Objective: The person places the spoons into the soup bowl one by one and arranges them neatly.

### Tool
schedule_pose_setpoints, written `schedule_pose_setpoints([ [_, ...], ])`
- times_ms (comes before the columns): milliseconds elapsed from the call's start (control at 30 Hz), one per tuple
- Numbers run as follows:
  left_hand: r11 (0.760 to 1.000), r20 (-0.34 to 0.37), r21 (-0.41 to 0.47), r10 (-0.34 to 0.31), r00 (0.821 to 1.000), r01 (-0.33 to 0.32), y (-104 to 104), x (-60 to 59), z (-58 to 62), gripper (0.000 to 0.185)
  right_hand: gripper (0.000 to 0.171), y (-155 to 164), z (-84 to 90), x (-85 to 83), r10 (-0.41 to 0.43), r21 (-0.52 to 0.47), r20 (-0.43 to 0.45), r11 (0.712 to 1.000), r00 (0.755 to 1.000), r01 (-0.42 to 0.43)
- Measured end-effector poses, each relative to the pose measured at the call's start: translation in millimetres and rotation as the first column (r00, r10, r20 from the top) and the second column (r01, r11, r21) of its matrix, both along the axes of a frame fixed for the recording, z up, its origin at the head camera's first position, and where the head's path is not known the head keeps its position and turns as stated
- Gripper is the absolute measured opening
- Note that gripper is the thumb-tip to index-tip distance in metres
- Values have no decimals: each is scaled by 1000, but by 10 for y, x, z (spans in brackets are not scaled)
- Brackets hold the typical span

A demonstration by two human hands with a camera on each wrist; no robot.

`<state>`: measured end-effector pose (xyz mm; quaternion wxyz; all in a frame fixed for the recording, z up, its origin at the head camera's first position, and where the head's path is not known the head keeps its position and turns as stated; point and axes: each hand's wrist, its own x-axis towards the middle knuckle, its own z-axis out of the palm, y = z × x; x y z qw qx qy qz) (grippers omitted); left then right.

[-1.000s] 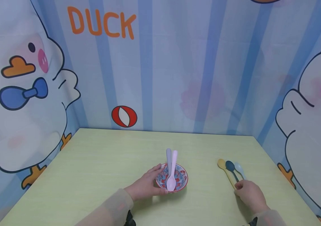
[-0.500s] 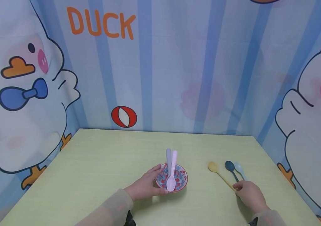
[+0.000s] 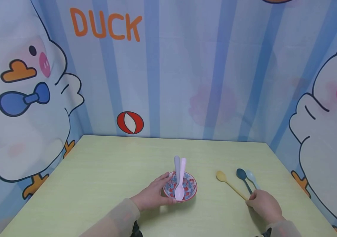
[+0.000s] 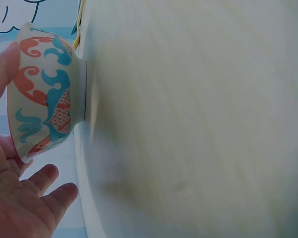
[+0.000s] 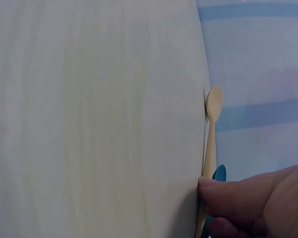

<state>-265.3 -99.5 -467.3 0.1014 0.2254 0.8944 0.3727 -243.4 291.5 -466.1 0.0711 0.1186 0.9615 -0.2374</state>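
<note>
A small red-and-blue patterned bowl (image 3: 190,184) stands on the table, gripped at its left side by my left hand (image 3: 152,196), with thumb and fingers at the rim. In the left wrist view the bowl (image 4: 47,94) shows its patterned outside. Inside it lean a pink spoon (image 3: 181,181) and a greyish-purple spoon (image 3: 177,166), handles pointing away. My right hand (image 3: 264,205) pinches the yellow spoon (image 3: 233,187) by its handle; in the right wrist view the thumb lies against that handle. Just beyond the fingers lie a dark teal spoon (image 3: 242,175) and a pale blue spoon (image 3: 251,177), handle ends hidden by the hand.
The pale yellow-green table (image 3: 112,164) carries the bowl and spoons. Behind it and at both sides hangs a blue striped cloth (image 3: 180,65) printed with ducks. The table's back edge meets the cloth.
The bowl end of the yellow spoon has swung left, away from the teal and pale blue spoons. My left hand and the bowl have stayed in place.
</note>
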Motion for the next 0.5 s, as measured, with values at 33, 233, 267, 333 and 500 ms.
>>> schedule_pose_setpoints([
  [33, 1000, 1, 1, 1, 1000, -1, 0, 0, -2, 92, 15, 7, 1, 6, 0, -2, 8, 1000, 1000, 0],
  [233, 1000, 13, 7, 7, 1000, -7, -1, -6, -8, 92, 13, 46, 13, -8, 17, 1, 49, 1000, 999, -17],
  [267, 1000, 13, 7, 7, 1000, -7, -1, -6, -9, 92, 12, 48, 15, -17, 21, 8, 55, 1000, 998, -21],
  [333, 1000, 9, 4, 5, 1000, -5, -1, -6, -8, 92, 12, 54, 16, -26, 27, 18, 65, 999, 998, -28],
  [500, 1000, 6, 6, 1, 1000, -1, -2, -7, -4, 91, 12, 46, 13, -26, 33, 43, 67, 998, 997, -36],
])
